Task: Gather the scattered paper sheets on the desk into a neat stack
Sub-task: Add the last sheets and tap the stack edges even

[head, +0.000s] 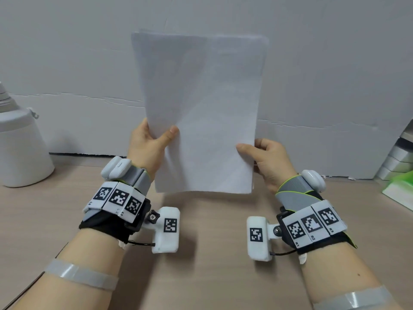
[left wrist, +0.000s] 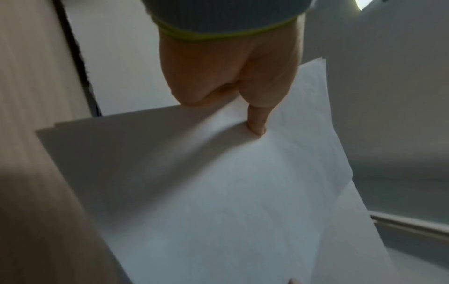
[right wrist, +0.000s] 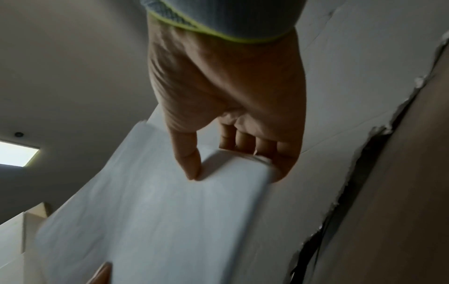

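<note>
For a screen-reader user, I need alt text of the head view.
Two hands hold a stack of white paper sheets upright above a wooden desk, the left hand and right hand gripping its side edges. A white container stands at left.

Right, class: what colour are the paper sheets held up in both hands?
Plain white, unprinted paper sheets; the head view shows this best.

The white paper sheets (head: 201, 113) are standing upright as one gathered stack, bottom edge hovering just above the table (head: 212, 265), edges slightly uneven.
</note>
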The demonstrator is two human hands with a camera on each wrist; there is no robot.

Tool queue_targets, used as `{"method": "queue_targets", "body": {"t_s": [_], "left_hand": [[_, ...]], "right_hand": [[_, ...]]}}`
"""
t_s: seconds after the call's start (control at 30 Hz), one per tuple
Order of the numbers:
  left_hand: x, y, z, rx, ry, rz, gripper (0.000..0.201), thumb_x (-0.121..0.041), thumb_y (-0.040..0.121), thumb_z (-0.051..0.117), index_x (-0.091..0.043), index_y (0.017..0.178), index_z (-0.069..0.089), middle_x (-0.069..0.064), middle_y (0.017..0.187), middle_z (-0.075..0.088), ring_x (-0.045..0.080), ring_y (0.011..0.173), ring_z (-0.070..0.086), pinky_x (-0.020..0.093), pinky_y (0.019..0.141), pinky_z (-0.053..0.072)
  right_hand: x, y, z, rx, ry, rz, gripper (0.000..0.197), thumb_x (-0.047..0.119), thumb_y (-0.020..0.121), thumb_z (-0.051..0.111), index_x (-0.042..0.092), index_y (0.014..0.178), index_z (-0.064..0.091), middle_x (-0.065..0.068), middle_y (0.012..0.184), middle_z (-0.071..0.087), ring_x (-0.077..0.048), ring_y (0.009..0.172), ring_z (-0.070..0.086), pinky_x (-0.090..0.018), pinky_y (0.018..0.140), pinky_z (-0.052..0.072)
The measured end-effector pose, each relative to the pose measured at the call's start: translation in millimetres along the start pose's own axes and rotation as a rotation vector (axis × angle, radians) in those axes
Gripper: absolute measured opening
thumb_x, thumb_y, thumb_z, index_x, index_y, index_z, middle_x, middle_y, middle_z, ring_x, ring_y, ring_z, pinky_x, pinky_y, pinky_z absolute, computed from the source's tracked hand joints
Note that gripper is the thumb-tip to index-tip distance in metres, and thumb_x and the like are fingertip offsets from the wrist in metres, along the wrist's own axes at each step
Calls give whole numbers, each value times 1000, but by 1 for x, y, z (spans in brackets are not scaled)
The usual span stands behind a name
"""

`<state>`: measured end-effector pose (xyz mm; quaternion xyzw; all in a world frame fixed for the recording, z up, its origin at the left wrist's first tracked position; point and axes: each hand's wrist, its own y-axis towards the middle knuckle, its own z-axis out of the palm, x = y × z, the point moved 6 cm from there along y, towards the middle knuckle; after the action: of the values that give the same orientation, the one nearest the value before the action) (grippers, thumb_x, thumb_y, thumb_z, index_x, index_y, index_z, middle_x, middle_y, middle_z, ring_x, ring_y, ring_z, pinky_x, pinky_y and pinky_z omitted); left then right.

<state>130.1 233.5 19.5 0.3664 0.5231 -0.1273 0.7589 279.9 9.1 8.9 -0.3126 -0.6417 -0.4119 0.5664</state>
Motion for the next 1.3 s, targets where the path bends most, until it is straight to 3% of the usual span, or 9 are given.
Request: {"method": "queue_targets", "body": {"t_s": [0.13, 0.3, 0.4, 0.5, 0.6, 0.7, 0.87, 1.03, 1.3], "left_hand": [[0, 3, -14, -157, -180, -37, 28, -16, 81, 76, -19, 108, 67, 1, 108, 76, 22, 105, 70, 44, 100, 53], [10, -5, 3, -190, -439, -201, 25, -11, 93, 68, -16, 117, 64, -8, 103, 76, 10, 100, 72, 35, 91, 57], [16, -12, 19, -130, -520, -324, 38, -13, 93, 68, -13, 131, 61, -5, 117, 74, 12, 107, 70, 37, 94, 56], [18, -10, 19, -60, -557, -369, 47, -12, 92, 69, -8, 137, 57, 7, 129, 68, 24, 115, 68, 47, 91, 57], [15, 2, -15, -159, -567, -331, 56, -6, 84, 73, -5, 137, 56, 14, 132, 65, 30, 117, 66, 55, 97, 53], [8, 5, -55, -189, -359, -250, 48, -8, 84, 75, -19, 127, 56, 9, 118, 69, 19, 97, 71, 37, 80, 60], [1, -12, -47, 238, 157, -225, 67, -41, 45, 93, -23, 106, 71, 0, 99, 77, 19, 93, 72, 35, 86, 54], [-4, -26, -27, 230, 176, -122, 51, -31, 68, 84, -20, 115, 67, -3, 109, 76, 12, 100, 72, 30, 85, 52], [-2, -35, -16, 180, 74, -76, 80, -46, 62, 78, -14, 130, 51, 2, 123, 69, 18, 112, 67, 36, 92, 53]], "right_hand": [[-4, 0, 4, 47, 157, 49, 7, 8, 84, 73, 9, 90, 70, -10, 87, 74, -25, 80, 67, -37, 75, 55], [3, -9, 37, 92, 579, 32, 21, -2, 87, 64, 13, 101, 65, -14, 109, 67, -30, 95, 65, -47, 85, 52], [9, -12, 45, 73, 551, -34, 22, -5, 91, 60, 12, 104, 64, -14, 112, 69, -31, 100, 66, -55, 91, 51], [19, -9, 29, -48, 444, -153, 23, -10, 90, 60, 9, 104, 65, -9, 101, 73, -26, 95, 69, -48, 92, 54], [27, -5, -1, -186, 314, -234, 26, -12, 87, 63, 12, 95, 67, 1, 87, 76, -23, 87, 69, -45, 93, 55], [33, -9, -36, -239, 90, -298, 23, -8, 84, 67, 14, 88, 69, 8, 80, 75, -21, 86, 68, -41, 88, 55], [26, -34, -64, -154, -143, -301, 3, -5, 85, 69, -2, 85, 70, -7, 84, 67, -15, 82, 59, -33, 74, 50], [6, -41, -69, -99, -218, -250, 14, -5, 87, 67, 6, 93, 71, 17, 73, 74, 0, 70, 67, -18, 68, 54], [6, -36, -64, -118, 44, -208, 38, -3, 84, 67, 16, 116, 57, -5, 111, 71, -19, 98, 69, -35, 87, 56]]}}
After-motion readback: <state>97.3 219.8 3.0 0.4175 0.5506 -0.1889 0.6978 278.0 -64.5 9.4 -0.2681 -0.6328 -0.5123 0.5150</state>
